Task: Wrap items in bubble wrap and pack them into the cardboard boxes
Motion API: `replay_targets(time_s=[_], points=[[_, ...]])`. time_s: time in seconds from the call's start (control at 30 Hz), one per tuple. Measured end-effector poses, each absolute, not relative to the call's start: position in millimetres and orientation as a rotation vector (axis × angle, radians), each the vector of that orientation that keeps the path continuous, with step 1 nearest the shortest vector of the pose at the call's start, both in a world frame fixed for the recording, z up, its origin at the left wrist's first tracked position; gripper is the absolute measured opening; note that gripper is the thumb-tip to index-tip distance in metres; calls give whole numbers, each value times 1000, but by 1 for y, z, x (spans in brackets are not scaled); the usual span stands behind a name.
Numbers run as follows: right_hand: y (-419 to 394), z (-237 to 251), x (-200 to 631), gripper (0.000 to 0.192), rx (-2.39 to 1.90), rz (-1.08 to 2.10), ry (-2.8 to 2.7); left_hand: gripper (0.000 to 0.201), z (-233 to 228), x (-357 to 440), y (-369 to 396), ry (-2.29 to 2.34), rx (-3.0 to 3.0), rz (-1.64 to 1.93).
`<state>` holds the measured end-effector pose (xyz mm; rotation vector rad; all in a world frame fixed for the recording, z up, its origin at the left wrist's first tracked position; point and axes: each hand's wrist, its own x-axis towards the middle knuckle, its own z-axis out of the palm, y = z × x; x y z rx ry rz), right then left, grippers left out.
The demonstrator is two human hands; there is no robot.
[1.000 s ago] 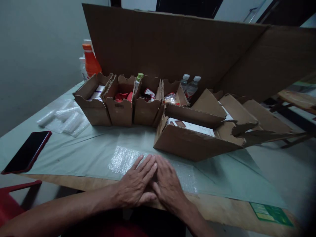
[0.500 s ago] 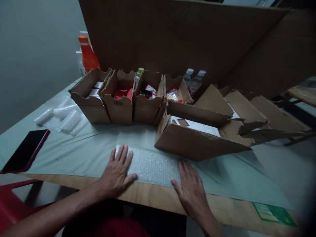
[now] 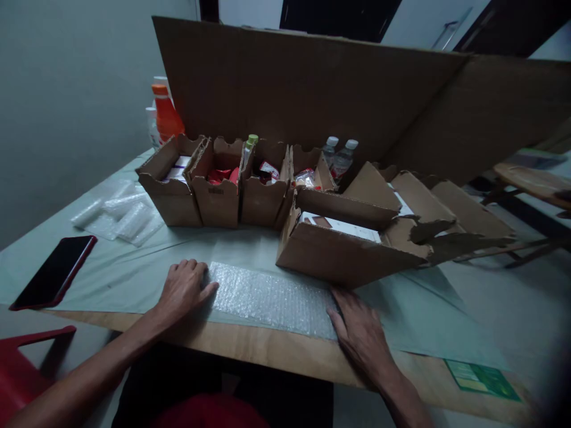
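A long strip of clear bubble wrap (image 3: 272,300) lies flat on the pale green cloth (image 3: 232,245) near the table's front edge. At its left end is my left hand (image 3: 185,288), palm down, fingers a little bent and thumb apart, touching or just beside the end. My right hand (image 3: 361,324) rests against the right end with its thumb spread from the fingers. Part of its fingertips is hidden. Behind the strip stands a cardboard bin (image 3: 348,252) with a white box (image 3: 341,227) inside.
Several cardboard bins (image 3: 218,205) line the back, before a tall cardboard panel (image 3: 303,89). More bubble wrap (image 3: 120,211) and a phone (image 3: 53,270) lie at the left. Bottles, including an orange one (image 3: 167,116), stand behind. A red chair (image 3: 27,374) is at the lower left.
My left hand has slid left off the top of the bubble wrap to its end, its fingers now more bent. My right hand has shifted slightly right. The camera view has tilted up.
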<state>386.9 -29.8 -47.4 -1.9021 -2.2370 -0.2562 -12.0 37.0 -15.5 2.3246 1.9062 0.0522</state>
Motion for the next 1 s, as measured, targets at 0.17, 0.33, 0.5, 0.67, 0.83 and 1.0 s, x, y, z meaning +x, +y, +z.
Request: replay_targets(time_s=[0.17,0.33,0.5,0.67,0.83,1.0], points=[[-11,-42,381,34,-1932,38,-2105,11,-26,-1,39,1799,2194,235],[-23,-21,377,25,-1888,356,-1887,13,-27,-6,48,1720,2106,458],[-61,-18,338,28,-1781,823,-1679,23,7,-1,91,1673,2229,455],[-96,-39,285,51,-1556,1212,-1617,28,30,47,147,1509,2470,360],[-97,-41,274,45,-1518,1167,-1779,46,15,93,162,1368,2638,307],[-94,-29,277,35,-1425,1134,-1955,66,-13,56,95,1139,2776,473]])
